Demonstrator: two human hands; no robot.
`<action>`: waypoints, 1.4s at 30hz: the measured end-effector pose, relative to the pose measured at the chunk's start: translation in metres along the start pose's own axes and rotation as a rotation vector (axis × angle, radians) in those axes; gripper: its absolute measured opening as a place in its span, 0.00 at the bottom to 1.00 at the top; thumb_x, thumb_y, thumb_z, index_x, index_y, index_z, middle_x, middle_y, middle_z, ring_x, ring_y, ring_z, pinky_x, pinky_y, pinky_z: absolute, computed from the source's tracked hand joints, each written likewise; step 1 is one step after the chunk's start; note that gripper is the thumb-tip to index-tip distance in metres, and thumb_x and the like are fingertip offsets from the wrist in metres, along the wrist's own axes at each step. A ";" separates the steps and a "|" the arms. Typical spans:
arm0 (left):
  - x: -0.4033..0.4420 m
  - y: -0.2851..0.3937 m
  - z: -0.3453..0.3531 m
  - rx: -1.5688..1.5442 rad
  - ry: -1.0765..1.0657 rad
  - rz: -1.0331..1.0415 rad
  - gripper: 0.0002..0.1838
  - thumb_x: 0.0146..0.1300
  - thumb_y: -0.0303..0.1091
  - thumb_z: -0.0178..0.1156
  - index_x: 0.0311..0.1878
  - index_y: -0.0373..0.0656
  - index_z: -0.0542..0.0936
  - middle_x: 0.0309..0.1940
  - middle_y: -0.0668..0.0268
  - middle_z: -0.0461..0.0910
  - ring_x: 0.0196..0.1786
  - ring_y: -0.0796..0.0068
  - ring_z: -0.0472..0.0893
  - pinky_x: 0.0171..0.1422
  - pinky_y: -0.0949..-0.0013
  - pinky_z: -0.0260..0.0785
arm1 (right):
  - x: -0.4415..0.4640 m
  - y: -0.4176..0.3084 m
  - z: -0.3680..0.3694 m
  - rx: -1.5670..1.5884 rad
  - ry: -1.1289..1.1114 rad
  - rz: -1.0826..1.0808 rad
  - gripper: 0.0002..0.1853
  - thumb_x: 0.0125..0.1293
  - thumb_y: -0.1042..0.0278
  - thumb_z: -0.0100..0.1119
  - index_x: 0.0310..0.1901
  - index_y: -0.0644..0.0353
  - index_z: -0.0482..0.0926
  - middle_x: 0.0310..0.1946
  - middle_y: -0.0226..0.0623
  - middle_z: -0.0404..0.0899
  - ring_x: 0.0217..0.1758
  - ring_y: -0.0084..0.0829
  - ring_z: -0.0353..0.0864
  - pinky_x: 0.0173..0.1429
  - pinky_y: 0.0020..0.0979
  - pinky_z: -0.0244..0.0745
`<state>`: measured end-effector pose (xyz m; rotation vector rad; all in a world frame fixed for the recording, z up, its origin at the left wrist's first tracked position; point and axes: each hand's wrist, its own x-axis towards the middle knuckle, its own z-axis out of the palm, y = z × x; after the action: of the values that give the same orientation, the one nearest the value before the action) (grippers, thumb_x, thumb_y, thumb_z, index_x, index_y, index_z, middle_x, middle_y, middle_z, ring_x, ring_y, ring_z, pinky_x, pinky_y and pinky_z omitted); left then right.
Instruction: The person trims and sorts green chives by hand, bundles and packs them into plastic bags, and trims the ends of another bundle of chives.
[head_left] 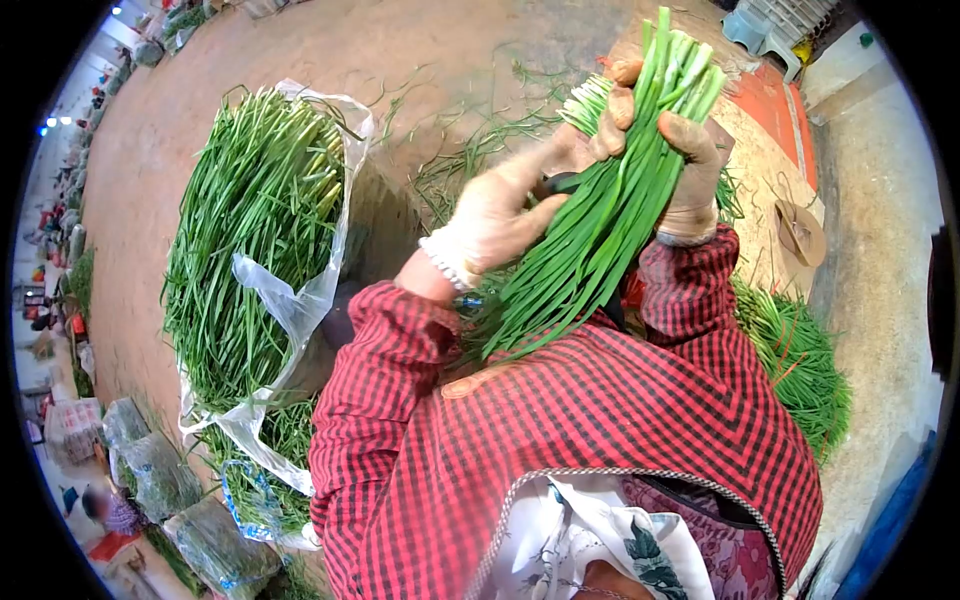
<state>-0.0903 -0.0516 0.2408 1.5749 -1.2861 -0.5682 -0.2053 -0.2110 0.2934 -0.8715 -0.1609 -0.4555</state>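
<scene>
A thick bunch of garlic chives [590,255] slants across the view, pale stem ends at the top and green leaves trailing toward my chest. My right hand [692,175], apparently in a pale stained glove, is closed around the upper stems with its thumb in front. On the bunch's left side, my left hand [505,215] presses against it, thumb along the leaves and fingers reaching partly behind. A beaded bracelet [450,262] circles the left wrist. More pale chive stems [588,103] show behind the hands.
A large heap of chives [260,220] lies in clear plastic wrapping [300,300] to my left. Another chive pile [805,370] lies at right, near a round brown object [800,233]. Loose leaves litter the floor [430,60]; wrapped bundles [220,550] stand lower left.
</scene>
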 end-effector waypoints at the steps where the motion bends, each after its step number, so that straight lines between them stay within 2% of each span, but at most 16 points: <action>1: 0.002 -0.009 0.008 0.035 -0.066 0.037 0.23 0.62 0.29 0.59 0.61 0.42 0.72 0.48 0.59 0.80 0.36 0.74 0.80 0.43 0.71 0.72 | -0.004 -0.003 0.000 -0.059 0.044 -0.030 0.28 0.56 0.62 0.59 0.57 0.66 0.67 0.36 0.38 0.76 0.36 0.32 0.79 0.41 0.31 0.78; 2: 0.005 -0.011 0.014 0.068 -0.135 0.075 0.17 0.64 0.32 0.58 0.56 0.41 0.76 0.42 0.58 0.82 0.36 0.73 0.80 0.43 0.70 0.71 | -0.007 -0.010 0.000 -0.145 0.070 -0.075 0.29 0.56 0.61 0.58 0.58 0.67 0.67 0.36 0.37 0.76 0.36 0.31 0.79 0.40 0.30 0.78; 3: 0.003 -0.010 0.022 0.078 -0.004 0.085 0.12 0.66 0.37 0.56 0.48 0.42 0.81 0.33 0.55 0.81 0.35 0.64 0.81 0.42 0.66 0.72 | -0.013 -0.021 0.002 -0.193 0.138 -0.082 0.30 0.55 0.60 0.59 0.58 0.68 0.67 0.36 0.37 0.76 0.36 0.31 0.79 0.41 0.30 0.78; 9: -0.027 -0.062 0.001 0.535 -0.206 -0.217 0.15 0.63 0.41 0.56 0.50 0.47 0.80 0.36 0.54 0.81 0.40 0.52 0.81 0.43 0.58 0.73 | -0.079 -0.123 -0.048 -0.497 0.447 -0.231 0.24 0.60 0.64 0.56 0.57 0.65 0.69 0.36 0.35 0.76 0.35 0.28 0.78 0.39 0.29 0.78; 12: -0.041 -0.104 -0.026 0.636 -0.096 -0.502 0.25 0.60 0.48 0.57 0.58 0.49 0.75 0.39 0.54 0.82 0.42 0.54 0.82 0.46 0.55 0.73 | -0.087 -0.164 -0.067 -0.692 0.787 0.025 0.21 0.60 0.67 0.56 0.55 0.63 0.72 0.34 0.33 0.76 0.33 0.24 0.77 0.38 0.26 0.75; 15: -0.034 -0.139 -0.039 0.818 -0.020 -0.564 0.30 0.59 0.51 0.58 0.61 0.45 0.73 0.51 0.54 0.79 0.50 0.55 0.80 0.53 0.57 0.72 | -0.058 -0.175 -0.110 -1.451 0.636 0.393 0.18 0.57 0.69 0.58 0.50 0.64 0.75 0.31 0.31 0.77 0.31 0.19 0.75 0.37 0.23 0.71; 16: -0.021 -0.146 -0.034 0.819 -0.033 -0.561 0.30 0.59 0.51 0.58 0.61 0.45 0.73 0.51 0.54 0.79 0.50 0.55 0.80 0.53 0.57 0.72 | -0.044 -0.170 -0.119 -1.447 0.648 0.399 0.18 0.57 0.69 0.58 0.50 0.64 0.75 0.31 0.31 0.77 0.31 0.19 0.75 0.37 0.23 0.71; 20: 0.053 -0.149 0.007 0.280 -0.113 -0.508 0.24 0.62 0.54 0.56 0.50 0.44 0.80 0.44 0.56 0.83 0.50 0.60 0.81 0.55 0.63 0.70 | 0.041 -0.118 -0.165 -1.918 0.255 0.565 0.22 0.54 0.59 0.58 0.49 0.62 0.75 0.33 0.43 0.80 0.34 0.36 0.81 0.40 0.36 0.75; 22: 0.091 -0.144 0.037 0.207 -0.215 -0.529 0.20 0.64 0.47 0.58 0.49 0.40 0.81 0.43 0.57 0.83 0.48 0.66 0.82 0.54 0.67 0.70 | 0.079 -0.071 -0.196 -2.049 0.219 0.547 0.25 0.53 0.54 0.60 0.50 0.61 0.74 0.36 0.45 0.81 0.39 0.41 0.82 0.43 0.39 0.75; 26: 0.117 -0.194 0.096 -0.266 -0.274 -0.469 0.18 0.65 0.40 0.60 0.52 0.38 0.77 0.40 0.62 0.82 0.44 0.76 0.79 0.51 0.72 0.71 | 0.080 0.057 -0.278 -2.290 0.171 0.469 0.37 0.55 0.41 0.58 0.59 0.62 0.68 0.56 0.50 0.73 0.59 0.47 0.73 0.62 0.43 0.66; 28: 0.127 -0.171 0.084 -0.068 -0.357 -0.462 0.17 0.66 0.36 0.60 0.54 0.37 0.75 0.41 0.65 0.81 0.45 0.77 0.78 0.50 0.73 0.71 | 0.073 0.072 -0.288 -2.277 0.200 0.424 0.40 0.54 0.40 0.59 0.61 0.62 0.66 0.61 0.49 0.67 0.63 0.47 0.69 0.66 0.46 0.61; 32: 0.101 -0.172 0.053 -0.170 -0.238 -0.617 0.17 0.66 0.37 0.59 0.53 0.36 0.76 0.44 0.65 0.81 0.46 0.79 0.77 0.52 0.72 0.71 | 0.064 0.083 -0.314 -2.297 0.258 0.345 0.46 0.54 0.38 0.59 0.67 0.65 0.60 0.64 0.50 0.65 0.66 0.47 0.65 0.69 0.46 0.58; 36: 0.060 -0.113 0.000 -0.143 0.266 -0.429 0.17 0.66 0.29 0.57 0.56 0.35 0.75 0.46 0.64 0.81 0.48 0.78 0.78 0.56 0.72 0.70 | 0.079 0.073 -0.302 -2.148 0.155 0.446 0.50 0.54 0.37 0.59 0.69 0.67 0.56 0.64 0.57 0.64 0.68 0.50 0.64 0.70 0.42 0.57; 39: 0.008 -0.069 -0.050 0.107 0.611 -0.285 0.14 0.65 0.24 0.56 0.53 0.36 0.77 0.45 0.62 0.81 0.49 0.74 0.79 0.56 0.71 0.70 | 0.082 0.069 -0.314 -1.992 0.137 0.366 0.51 0.54 0.37 0.60 0.69 0.68 0.54 0.64 0.59 0.63 0.69 0.50 0.63 0.71 0.44 0.56; 40: -0.010 -0.055 -0.071 0.420 0.695 -0.139 0.12 0.63 0.21 0.55 0.50 0.35 0.79 0.44 0.61 0.81 0.48 0.72 0.80 0.55 0.71 0.70 | 0.085 0.072 -0.318 -1.991 0.146 0.337 0.52 0.53 0.37 0.60 0.69 0.68 0.54 0.64 0.58 0.63 0.69 0.49 0.62 0.71 0.43 0.55; 42: -0.046 -0.042 -0.105 0.640 0.836 -0.109 0.12 0.61 0.19 0.57 0.48 0.36 0.79 0.43 0.60 0.81 0.47 0.70 0.80 0.55 0.68 0.71 | 0.107 0.075 -0.279 -2.163 0.171 0.374 0.46 0.56 0.42 0.62 0.68 0.66 0.59 0.63 0.54 0.66 0.68 0.49 0.64 0.70 0.42 0.56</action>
<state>0.0001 0.0300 0.2355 2.0780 -0.7473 0.4818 -0.0890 -0.4178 0.0967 -2.8734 0.8441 -0.1881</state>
